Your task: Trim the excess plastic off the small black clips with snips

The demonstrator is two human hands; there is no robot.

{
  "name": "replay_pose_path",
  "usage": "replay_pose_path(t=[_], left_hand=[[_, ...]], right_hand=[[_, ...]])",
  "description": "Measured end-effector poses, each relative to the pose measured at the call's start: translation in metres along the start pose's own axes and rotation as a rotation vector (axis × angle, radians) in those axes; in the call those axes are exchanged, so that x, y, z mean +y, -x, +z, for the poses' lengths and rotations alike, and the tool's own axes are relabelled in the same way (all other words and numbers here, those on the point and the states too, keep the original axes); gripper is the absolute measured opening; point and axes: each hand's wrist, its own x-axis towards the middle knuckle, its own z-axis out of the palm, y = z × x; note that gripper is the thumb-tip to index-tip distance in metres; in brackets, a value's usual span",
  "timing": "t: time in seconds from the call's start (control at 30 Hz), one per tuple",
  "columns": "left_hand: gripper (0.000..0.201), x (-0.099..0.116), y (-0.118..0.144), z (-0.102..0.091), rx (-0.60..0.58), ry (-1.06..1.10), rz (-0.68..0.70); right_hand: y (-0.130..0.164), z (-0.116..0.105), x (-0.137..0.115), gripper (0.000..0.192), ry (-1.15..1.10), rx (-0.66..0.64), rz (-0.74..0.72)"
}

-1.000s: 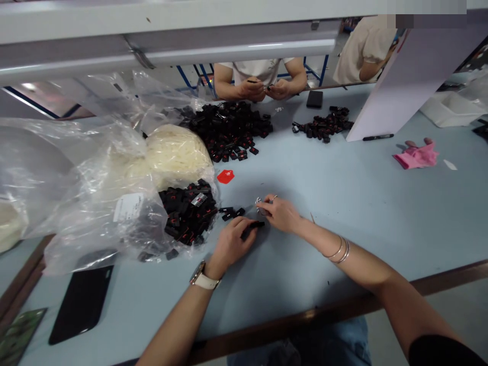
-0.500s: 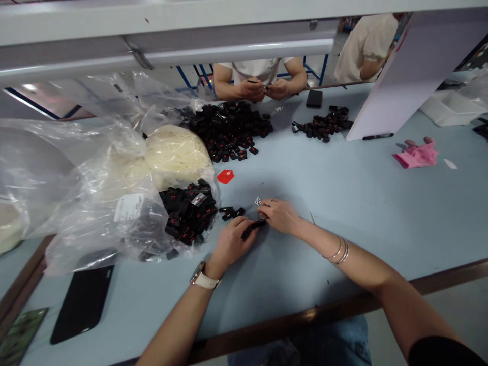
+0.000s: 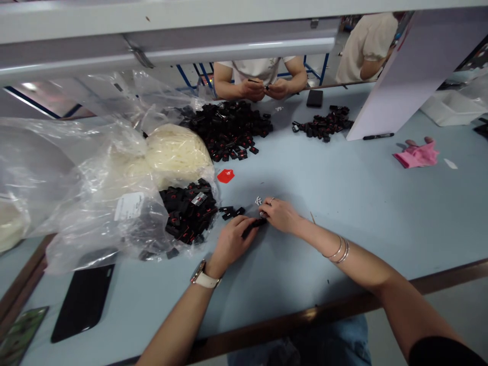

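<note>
**Mia:** What does the person hold?

**Ben:** The left hand (image 3: 231, 243) pinches a little black piece (image 3: 252, 226) between thumb and fingers. The piece sits just above the blue table (image 3: 343, 203), right between the two hands.

**Mia:** And the other hand?

**Ben:** The right hand (image 3: 282, 214) has its fingers curled and pressed together at the far end of that black piece. Something tiny and shiny seems to be under the fingertips, but it is too small to tell what it is.

**Mia:** How does the person do this well?

**Ben:** I think the left hand needs to hold the piece very still and low, close to the table. Then the right hand can line up its little bit with the end and push straight, not crooked.

**Mia:** What is around?

**Ben:** A few loose black pieces (image 3: 231, 212) lie just beside the left hand. A clear bag (image 3: 125, 208) with more black pieces is near, to the left. A small white bit (image 3: 258, 201) lies just past the right hand. A red tag (image 3: 225, 176) lies farther back. Another person's hands (image 3: 265, 89) are busy well apart, at the far side of the table.
</note>
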Motion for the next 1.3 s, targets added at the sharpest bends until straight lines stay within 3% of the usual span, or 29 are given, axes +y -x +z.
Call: replay_pose_path(t=[0.27, 0.5, 0.7, 0.97, 1.3], left_hand=[[0.021, -0.001, 0.0, 0.001, 0.007, -0.001, 0.001], [0.022, -0.004, 0.002, 0.002, 0.02, 0.001, -0.015], [0.021, -0.001, 0.001, -0.002, -0.007, 0.046, -0.067], [0.018, 0.0, -0.001, -0.003, -0.001, 0.064, -0.105], [0.015, 0.002, -0.002, -0.003, 0.04, 0.062, -0.144]], right_hand=[[0.001, -0.007, -0.004, 0.021, 0.01, -0.03, 0.053], [0.001, -0.003, -0.003, 0.022, 0.018, -0.016, 0.0], [0.004, 0.0, 0.003, 0.017, -0.106, 0.049, 0.026], [0.008, 0.006, 0.004, 0.018, -0.309, 0.153, -0.061], [0.006, -0.002, 0.008, 0.019, -0.241, 0.16, 0.228]])
